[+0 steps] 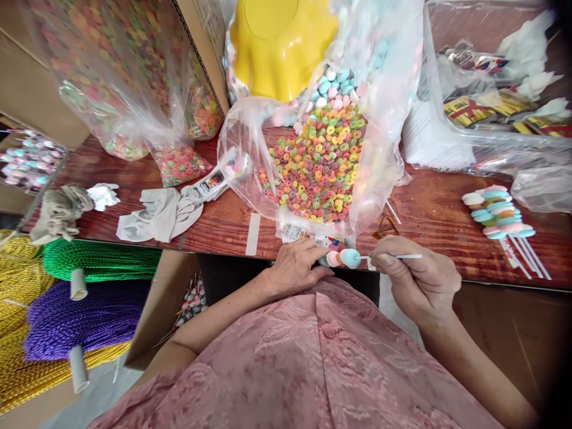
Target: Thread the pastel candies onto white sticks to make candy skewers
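My right hand [415,277] is closed in a pinch on a thin white stick [404,257] held level at the table's near edge. Pastel candy pieces [343,258] in pink, white and blue are threaded on the stick's left end. My left hand [297,266] has its fingertips pressed against those pieces. Just beyond my hands lies an open clear bag of coloured candy rings [319,161]. Behind the rings is a heap of pastel round candies [335,86].
Finished candy sticks [498,214] lie at the right on the wooden table [442,202]. A yellow bowl [279,42] stands at the back. More bags of rings [179,161], a rag [158,214] and spools of green, purple and gold cord [89,286] are at the left.
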